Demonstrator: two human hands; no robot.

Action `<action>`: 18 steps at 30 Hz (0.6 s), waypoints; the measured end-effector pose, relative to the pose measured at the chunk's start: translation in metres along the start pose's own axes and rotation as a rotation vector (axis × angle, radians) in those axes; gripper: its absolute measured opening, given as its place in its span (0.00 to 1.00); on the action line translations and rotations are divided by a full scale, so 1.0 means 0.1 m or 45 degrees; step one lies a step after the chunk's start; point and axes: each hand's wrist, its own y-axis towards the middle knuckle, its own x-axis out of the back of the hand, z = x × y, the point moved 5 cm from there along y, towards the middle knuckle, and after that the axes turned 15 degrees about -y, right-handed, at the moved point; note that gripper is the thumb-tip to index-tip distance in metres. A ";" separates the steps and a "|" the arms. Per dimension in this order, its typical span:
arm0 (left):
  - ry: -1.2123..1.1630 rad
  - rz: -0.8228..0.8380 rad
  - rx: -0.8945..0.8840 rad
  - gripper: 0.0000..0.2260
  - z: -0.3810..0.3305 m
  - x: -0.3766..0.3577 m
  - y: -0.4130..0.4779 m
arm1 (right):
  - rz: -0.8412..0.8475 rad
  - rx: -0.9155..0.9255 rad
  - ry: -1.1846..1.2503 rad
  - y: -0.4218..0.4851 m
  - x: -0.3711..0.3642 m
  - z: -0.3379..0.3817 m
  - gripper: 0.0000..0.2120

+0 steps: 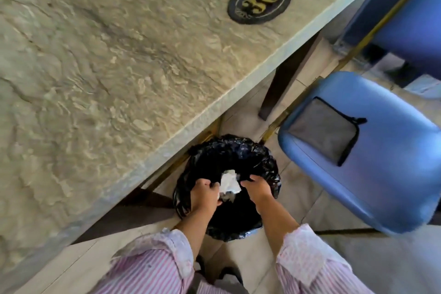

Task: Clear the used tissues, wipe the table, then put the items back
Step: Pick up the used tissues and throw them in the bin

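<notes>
Seen from above, at the near edge of a stone-textured worktop [107,74]. Both hands down over a bin lined with a black bag [229,150] standing on the tiled floor [296,196], partly tucked under that edge. Left hand [205,194] curled, fingers folded onto the left side of the bag's rim; whether it also pinches the tissue cannot be told. Right hand [259,188] likewise curled, fingers hooked over the rim on the right side. Between the two hands, a crumpled white tissue [230,182] in the mouth of the bag, touching or just beside the left hand's fingertips; whether gripped or loose cannot be told. Pink-and-white striped sleeves [152,267] pushed back on both forearms.

Near the far right corner of the worktop, a dark oval plaque [259,2] lying flat, gold border, gold figures "30" read upside down from this side; small lettering beside the number too blurred to read.

To the right of the bin, a blue plastic chair [372,162] with a grey cloth [324,130], black-edged with a small black loop at one corner, lying flat on the seat. Farther back, a second blue seat [410,24] on a gold-coloured frame. Dark worktop leg [279,88] standing on the floor between bin and chairs.
</notes>
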 end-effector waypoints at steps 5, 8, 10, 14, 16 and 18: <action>0.134 0.041 -0.019 0.15 -0.24 0.12 -0.28 | -0.097 0.015 0.039 -0.43 0.22 0.09 0.15; 0.295 0.148 -0.111 0.14 -0.51 0.16 -0.80 | -0.258 0.146 0.078 -1.00 0.48 0.27 0.13; 0.392 0.239 -0.196 0.13 -0.74 0.21 -1.24 | -0.355 0.294 0.077 -1.50 0.71 0.48 0.12; 0.559 0.437 -0.403 0.12 -1.25 0.41 -2.13 | -0.595 0.570 0.036 -2.49 1.13 0.86 0.09; 0.569 0.480 -0.538 0.11 -1.49 0.59 -2.49 | -0.668 0.686 0.076 -2.91 1.30 1.04 0.08; 0.578 0.467 -0.696 0.10 -1.75 0.83 -2.81 | -0.688 0.800 0.078 -3.23 1.39 1.24 0.07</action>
